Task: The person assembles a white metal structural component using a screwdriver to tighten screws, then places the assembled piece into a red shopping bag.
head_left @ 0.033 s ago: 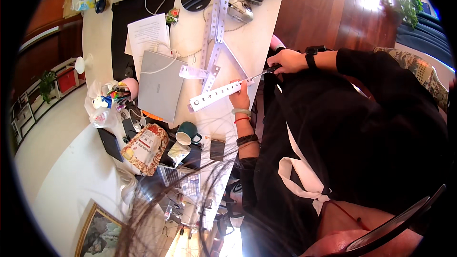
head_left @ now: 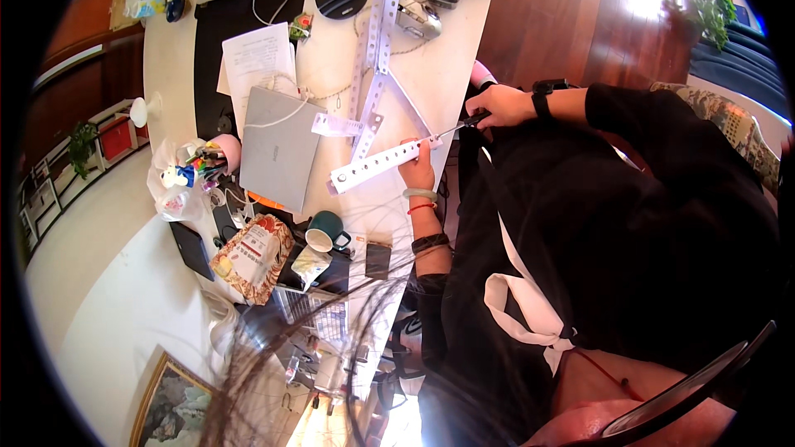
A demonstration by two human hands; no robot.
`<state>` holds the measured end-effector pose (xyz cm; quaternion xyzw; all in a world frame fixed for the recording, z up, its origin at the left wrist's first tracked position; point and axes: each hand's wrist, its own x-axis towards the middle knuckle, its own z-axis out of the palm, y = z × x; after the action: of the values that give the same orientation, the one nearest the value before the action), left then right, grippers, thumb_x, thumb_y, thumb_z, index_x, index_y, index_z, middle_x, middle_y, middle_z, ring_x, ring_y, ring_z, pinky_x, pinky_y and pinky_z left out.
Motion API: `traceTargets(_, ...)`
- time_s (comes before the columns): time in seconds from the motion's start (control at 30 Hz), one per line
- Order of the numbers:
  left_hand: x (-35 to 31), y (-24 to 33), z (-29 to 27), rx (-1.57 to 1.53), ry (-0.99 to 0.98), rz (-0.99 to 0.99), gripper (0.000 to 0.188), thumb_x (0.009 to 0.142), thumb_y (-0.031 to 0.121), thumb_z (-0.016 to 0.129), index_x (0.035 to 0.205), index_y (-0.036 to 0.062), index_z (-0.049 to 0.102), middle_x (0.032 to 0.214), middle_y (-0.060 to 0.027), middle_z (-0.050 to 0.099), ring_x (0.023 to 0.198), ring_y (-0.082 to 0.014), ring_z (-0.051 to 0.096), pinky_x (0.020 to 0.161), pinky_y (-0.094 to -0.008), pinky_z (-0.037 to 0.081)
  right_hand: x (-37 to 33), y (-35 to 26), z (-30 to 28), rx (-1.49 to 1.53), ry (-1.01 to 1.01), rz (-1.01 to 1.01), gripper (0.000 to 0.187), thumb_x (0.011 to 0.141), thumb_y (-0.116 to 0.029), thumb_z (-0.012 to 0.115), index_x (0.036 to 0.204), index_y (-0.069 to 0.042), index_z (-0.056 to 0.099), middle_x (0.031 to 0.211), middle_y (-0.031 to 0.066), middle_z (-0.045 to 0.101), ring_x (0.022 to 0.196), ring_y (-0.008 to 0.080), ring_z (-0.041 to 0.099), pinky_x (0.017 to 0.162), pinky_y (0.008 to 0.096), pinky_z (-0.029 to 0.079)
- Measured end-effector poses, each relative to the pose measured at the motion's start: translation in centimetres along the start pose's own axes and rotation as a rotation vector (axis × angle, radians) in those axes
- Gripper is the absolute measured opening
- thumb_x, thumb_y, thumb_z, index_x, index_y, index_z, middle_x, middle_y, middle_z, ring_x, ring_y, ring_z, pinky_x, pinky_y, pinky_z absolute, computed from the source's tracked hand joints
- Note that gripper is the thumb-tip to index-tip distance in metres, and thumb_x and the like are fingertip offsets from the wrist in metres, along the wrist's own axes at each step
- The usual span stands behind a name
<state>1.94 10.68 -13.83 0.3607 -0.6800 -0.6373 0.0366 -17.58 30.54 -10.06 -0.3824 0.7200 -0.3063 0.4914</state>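
Note:
A white perforated metal bar (head_left: 373, 167) slants over the desk's near edge, part of a frame of punched metal strips (head_left: 383, 50). My left hand (head_left: 419, 167), with bracelets on the wrist, is closed around the bar close to its end, thumb against its side. My right hand (head_left: 498, 105), wearing a black watch, grips the dark handle of a screwdriver (head_left: 454, 127). Its thin shaft points at the bar's end beside my left thumb. Whether the tip sits in a screw is too small to tell. A thin diagonal strip (head_left: 410, 103) meets the bar near that end.
On the desk (head_left: 447, 50) lie a closed silver laptop (head_left: 280, 149), papers (head_left: 258, 54), a dark green mug (head_left: 325, 230), a phone (head_left: 378, 260) and a patterned packet (head_left: 253, 258). A pink pen holder (head_left: 225, 151) stands beyond the laptop. Cables cross the desktop.

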Motion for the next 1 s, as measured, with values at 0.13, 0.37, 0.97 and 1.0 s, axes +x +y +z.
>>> traceTargets(0.13, 0.0, -0.2, 0.1, -0.030, 0.015, -0.005, 0.019, 0.086, 0.014, 0.066, 0.095, 0.0010, 0.055, 0.083, -0.0040, 0.058, 0.076, -0.0121, 0.053, 0.070, -0.0273, 0.045, 0.7, 0.2, -0.3, 0.005, 0.065, -0.041, 0.020, 0.078, -0.018, 0.069, 0.088, -0.003, 0.062, 0.084, 0.0117, 0.067, 0.076, 0.0232, 0.065, 0.068, 0.0357, 0.049)
traceTargets(0.37, -0.1, -0.4, -0.1, -0.051, 0.030, 0.025, 0.018, 0.086, 0.013, 0.066, 0.093, 0.0025, 0.054, 0.079, -0.0027, 0.055, 0.073, -0.0115, 0.050, 0.067, -0.0263, 0.043, 3.6, 1.6, -1.1, 0.781, -0.482, 0.674, 0.033, 0.088, -0.033, 0.057, 0.084, -0.001, 0.063, 0.065, 0.0034, 0.054, 0.054, 0.0146, 0.050, 0.050, 0.0304, 0.041)
traceTargets(0.97, -0.3, 0.3, 0.2, -0.079, 0.029, 0.014, 0.014, 0.086, 0.013, 0.064, 0.091, 0.0029, 0.056, 0.078, -0.0018, 0.055, 0.072, -0.0109, 0.049, 0.066, -0.0262, 0.043, 3.3, 6.1, 5.5, -0.120, -0.107, -0.088, 0.038, 0.093, -0.037, 0.047, 0.095, -0.001, 0.061, 0.074, 0.0203, 0.062, 0.065, 0.0347, 0.061, 0.061, 0.0444, 0.048)
traceTargets(1.0, -0.3, 0.3, 0.2, -0.070, 0.026, 0.021, 0.014, 0.086, 0.013, 0.064, 0.091, 0.0028, 0.056, 0.078, -0.0019, 0.055, 0.072, -0.0110, 0.049, 0.066, -0.0264, 0.043, 3.3, 6.9, 5.9, -0.303, 0.067, -0.397, 0.035, 0.093, -0.035, 0.047, 0.095, -0.003, 0.061, 0.073, 0.0190, 0.062, 0.065, 0.0348, 0.061, 0.060, 0.0449, 0.048)
